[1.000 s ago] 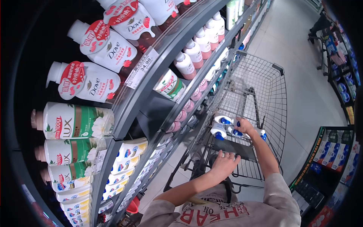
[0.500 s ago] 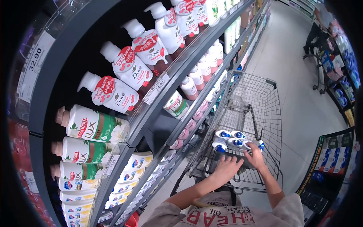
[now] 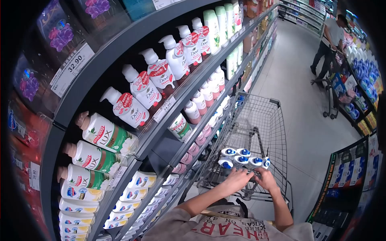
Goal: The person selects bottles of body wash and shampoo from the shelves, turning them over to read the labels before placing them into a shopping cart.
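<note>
Several white bottles with blue caps (image 3: 241,159) stand in two rows inside the near end of a wire shopping cart (image 3: 277,132). Just on the near side of them is my left hand (image 3: 238,180), its fingers stretched forward and a little bent, with nothing visible in it. My right hand (image 3: 266,179) is beside it, close under the rightmost bottles. Its fingers curve toward the left hand, apart from each other, and no item shows in them. Whether either hand touches the cart's near edge is hard to make out.
Left of the cart runs a shelf with Dove pump bottles (image 3: 128,108), LUX bottles (image 3: 106,134) and white-and-yellow packs (image 3: 82,193). A person (image 3: 331,44) stands with another cart farther up the aisle (image 3: 295,72). A display of boxes (image 3: 350,172) stands at right.
My right hand has drawn back from the bottle it was at, which now stands in the row. Both hands are closer together. The view has tilted up, showing more aisle.
</note>
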`<state>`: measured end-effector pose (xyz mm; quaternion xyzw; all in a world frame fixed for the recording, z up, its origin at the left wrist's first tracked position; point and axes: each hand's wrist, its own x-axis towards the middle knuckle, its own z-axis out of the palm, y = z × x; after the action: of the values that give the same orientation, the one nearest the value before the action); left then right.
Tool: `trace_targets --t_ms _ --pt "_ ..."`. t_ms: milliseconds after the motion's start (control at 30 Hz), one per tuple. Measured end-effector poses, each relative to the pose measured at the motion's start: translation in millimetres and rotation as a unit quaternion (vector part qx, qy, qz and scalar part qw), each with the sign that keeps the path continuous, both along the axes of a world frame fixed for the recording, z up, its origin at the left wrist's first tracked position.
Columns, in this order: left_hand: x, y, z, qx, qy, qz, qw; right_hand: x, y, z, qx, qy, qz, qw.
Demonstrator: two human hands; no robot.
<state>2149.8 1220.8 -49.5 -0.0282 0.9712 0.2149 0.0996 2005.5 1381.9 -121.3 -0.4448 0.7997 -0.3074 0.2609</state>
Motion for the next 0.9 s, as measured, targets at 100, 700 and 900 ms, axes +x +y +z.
trace_targets --t_ms 100,700,900 --pt "-13 -2 4 -0.009 0.016 0.006 1.0 -4 1 -3 -0.009 0.003 -0.02 1.0" --pt "-78 -29 -54 0.033 -0.123 -0.054 0.99 44 105 121 -0.034 0.091 -0.218 0.971" --pt "-93 -40 -61 0.02 -0.128 -0.063 0.99 97 141 79 -0.016 0.243 -0.294 0.924"
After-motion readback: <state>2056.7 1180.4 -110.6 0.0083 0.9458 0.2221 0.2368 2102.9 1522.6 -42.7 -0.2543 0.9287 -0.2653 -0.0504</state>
